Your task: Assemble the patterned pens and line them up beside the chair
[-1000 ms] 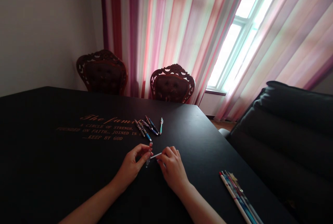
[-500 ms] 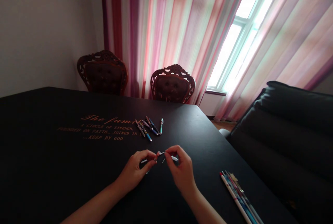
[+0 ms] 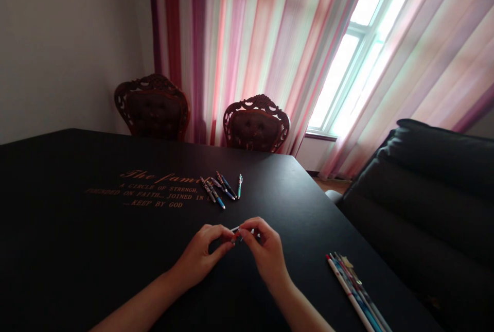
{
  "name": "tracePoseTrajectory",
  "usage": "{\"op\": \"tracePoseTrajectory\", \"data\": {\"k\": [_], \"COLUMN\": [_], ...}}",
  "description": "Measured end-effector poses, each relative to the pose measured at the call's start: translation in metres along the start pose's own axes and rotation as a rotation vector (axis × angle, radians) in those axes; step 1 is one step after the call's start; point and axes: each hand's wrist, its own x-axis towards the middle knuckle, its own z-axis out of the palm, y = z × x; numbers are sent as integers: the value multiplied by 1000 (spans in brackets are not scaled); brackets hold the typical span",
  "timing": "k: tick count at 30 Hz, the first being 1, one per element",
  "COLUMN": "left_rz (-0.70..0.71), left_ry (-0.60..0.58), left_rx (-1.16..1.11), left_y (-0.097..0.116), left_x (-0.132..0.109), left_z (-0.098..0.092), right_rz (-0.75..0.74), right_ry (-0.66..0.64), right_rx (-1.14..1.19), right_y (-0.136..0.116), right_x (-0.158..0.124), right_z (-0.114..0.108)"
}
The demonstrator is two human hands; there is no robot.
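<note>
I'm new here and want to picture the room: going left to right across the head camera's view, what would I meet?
Plain wall → left carved chair → left hand → right hand → row of pen-like sticks → dark padded seat.

Held pieces (image 3: pixel 235 236) partly hidden.
Fingers (image 3: pixel 260 224) cover portions, detail too small; bottom edge cuts both forearms (image 3: pixel 143 298) and right-side pens (image 3: pixel 353 285).
</note>
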Motion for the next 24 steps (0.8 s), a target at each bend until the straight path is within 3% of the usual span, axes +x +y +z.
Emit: {"op": "tracePoseTrajectory", "data": {"k": [13,16,20,24], "left_rz": [-4,-35,-117,-169], "left_ry": [1,97,319,365], "left_rx": [-5,-29,-62,-93], "left_y": [1,-1,-7,-16], "left_x": [0,2,6,9], "left_z": [-1,-3,-6,-6], "right_rz": [-45,-44,-130,-196], "right_ry": [-31,-1,43,-68], "right_rx": [-37,-90,-305,-561], "right_y": [-4,0,9,11], "right_x": [1,4,9,9], "right_z": [-3,-11,-23,-17]}}
